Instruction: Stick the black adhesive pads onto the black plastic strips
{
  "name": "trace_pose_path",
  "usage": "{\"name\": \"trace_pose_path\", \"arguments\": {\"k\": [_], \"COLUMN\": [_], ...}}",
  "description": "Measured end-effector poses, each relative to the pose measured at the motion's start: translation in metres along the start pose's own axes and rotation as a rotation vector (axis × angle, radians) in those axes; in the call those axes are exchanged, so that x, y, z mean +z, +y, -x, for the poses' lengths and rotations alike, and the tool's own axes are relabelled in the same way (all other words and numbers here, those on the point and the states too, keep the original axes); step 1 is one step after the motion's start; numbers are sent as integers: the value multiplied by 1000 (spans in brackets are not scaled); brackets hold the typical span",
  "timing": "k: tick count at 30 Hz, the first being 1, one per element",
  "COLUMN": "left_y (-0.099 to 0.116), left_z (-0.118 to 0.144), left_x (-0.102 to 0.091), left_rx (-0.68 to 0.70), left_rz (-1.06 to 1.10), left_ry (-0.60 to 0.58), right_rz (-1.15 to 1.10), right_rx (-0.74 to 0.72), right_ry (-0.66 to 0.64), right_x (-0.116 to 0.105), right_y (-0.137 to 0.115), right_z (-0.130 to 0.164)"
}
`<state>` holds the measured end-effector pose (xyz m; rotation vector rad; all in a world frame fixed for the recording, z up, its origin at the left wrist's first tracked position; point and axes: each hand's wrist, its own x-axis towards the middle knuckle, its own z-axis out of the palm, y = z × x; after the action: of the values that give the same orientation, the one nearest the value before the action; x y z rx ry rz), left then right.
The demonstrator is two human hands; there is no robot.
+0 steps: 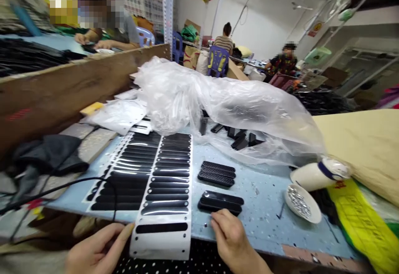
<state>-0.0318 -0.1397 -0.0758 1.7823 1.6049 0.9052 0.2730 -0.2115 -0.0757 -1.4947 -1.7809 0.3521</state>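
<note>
A white backing sheet with black adhesive strips lies on the blue table, its near end hanging past the front edge. My left hand is closed, thumb and finger pinching at the sheet's left edge. To the right of the sheet, my right hand has its fingers pressed together against the near side of a pair of smooth black oblong pieces; whether something is in the fingertips is hidden. Just behind lie textured black oblong pieces. More sheets with black strips are spread at the left.
Clear plastic sheeting covers loose black pieces at the back. A white bowl of small metal parts and a white bottle stand right. A black cable crosses the left side near a wooden board. Other people work beyond.
</note>
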Motion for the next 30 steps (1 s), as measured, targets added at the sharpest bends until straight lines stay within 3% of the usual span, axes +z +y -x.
{"name": "trace_pose_path", "arguments": {"k": [3, 7, 9, 12, 16, 22, 26, 30], "left_y": [-5, -4, -5, -6, 5, 29, 33, 38], "left_z": [9, 18, 25, 35, 39, 41, 39, 24], "left_x": [7, 23, 28, 27, 15, 11, 13, 14], "left_rx": [-232, -463, -500, -513, -585, -636, -647, -553], "left_rz": [131, 617, 789, 846, 961, 1136, 1105, 1024], "left_ry": [-139, -276, -360, -478, -411, -419, -376, -357], "right_rz": [-46, -90, -29, 103, 88, -1, -36, -71], "right_rx": [-155, -321, -345, -360, -417, -309, -296, -259], "right_ry": [39, 7, -5, -43, -80, -90, -69, -83], "right_x": [9, 42, 62, 85, 87, 74, 76, 76], "right_y": [-6, -28, -38, -47, -52, -57, -60, -59], "right_z": [-4, -28, -40, -42, -24, -23, -32, -32]}}
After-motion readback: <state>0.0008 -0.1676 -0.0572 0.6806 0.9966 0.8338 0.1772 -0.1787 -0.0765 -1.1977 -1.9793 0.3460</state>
